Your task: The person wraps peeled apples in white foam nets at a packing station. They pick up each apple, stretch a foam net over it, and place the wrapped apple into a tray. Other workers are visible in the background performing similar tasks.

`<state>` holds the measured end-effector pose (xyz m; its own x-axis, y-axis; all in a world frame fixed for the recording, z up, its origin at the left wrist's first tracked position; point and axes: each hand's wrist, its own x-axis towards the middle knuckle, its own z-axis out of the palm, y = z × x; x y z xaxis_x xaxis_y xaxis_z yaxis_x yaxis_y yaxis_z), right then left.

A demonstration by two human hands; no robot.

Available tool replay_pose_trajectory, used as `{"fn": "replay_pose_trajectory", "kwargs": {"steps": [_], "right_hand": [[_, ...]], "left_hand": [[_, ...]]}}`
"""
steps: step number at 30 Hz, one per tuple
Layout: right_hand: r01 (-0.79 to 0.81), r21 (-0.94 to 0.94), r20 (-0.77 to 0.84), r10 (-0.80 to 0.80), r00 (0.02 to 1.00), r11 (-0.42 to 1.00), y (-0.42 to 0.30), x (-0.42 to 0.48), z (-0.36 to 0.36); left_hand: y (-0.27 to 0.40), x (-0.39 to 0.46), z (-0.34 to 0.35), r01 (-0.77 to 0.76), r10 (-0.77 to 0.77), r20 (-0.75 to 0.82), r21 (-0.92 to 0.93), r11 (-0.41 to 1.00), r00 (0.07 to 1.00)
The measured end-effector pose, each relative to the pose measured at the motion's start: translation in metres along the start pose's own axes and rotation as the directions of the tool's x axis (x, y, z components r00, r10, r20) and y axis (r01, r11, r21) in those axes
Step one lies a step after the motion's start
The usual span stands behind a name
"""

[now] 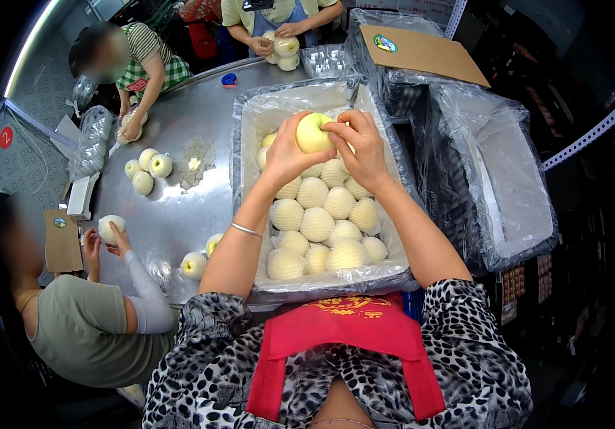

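Note:
A bare yellow-green apple [314,133] is held up over a lined crate [270,99]. My left hand [287,153] cups it from the left side, thumb underneath. The bent fingertips of my right hand [360,147] pinch at the apple's stem hollow, where the stem itself is hidden. Below both hands, several apples in white foam nets [317,224] fill the crate, which has a paper and clear plastic lining. My forearms hide part of the crate's sides.
On the metal table [195,118] stand netted apples [149,163], a blue-and-red tape dispenser [229,80] and clear plastic trays [324,60]. Three co-workers handle fruit around it. At right lie a lined crate [516,177] and a cardboard sheet [425,53].

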<state>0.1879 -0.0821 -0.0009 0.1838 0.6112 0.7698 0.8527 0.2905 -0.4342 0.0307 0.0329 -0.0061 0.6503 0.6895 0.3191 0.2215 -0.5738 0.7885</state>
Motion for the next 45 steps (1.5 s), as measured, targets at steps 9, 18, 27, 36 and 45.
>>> {"fn": "replay_pose_trajectory", "kwargs": {"steps": [9, 18, 27, 36, 45], "right_hand": [[0.005, -0.01, 0.008, -0.005, 1.0, 1.0, 0.005, -0.002, 0.004], [0.0, 0.025, 0.073, -0.002, 0.997, 1.0, 0.01, -0.004, 0.001], [-0.016, 0.15, 0.108, 0.0, 0.994, 0.989, 0.015, -0.005, -0.005], [-0.004, -0.017, -0.001, 0.004, 1.0, 1.0, 0.034, 0.0, -0.019], [-0.456, -0.578, -0.006, 0.556, 0.831, 0.677, 0.136, -0.103, -0.1]], "left_hand": [[0.002, -0.002, 0.001, -0.027, 0.026, 0.03, 0.035, 0.999, 0.999], [0.005, -0.004, 0.002, -0.062, 0.051, 0.112, 0.098, 0.993, 0.992], [0.007, -0.005, -0.001, -0.029, 0.017, 0.155, 0.077, 0.997, 0.988], [-0.007, 0.0, 0.009, -0.132, 0.137, 0.107, -0.047, 0.99, 0.985], [0.024, 0.003, 0.002, -0.298, 0.288, -0.075, -0.195, 0.935, 0.955]]}}
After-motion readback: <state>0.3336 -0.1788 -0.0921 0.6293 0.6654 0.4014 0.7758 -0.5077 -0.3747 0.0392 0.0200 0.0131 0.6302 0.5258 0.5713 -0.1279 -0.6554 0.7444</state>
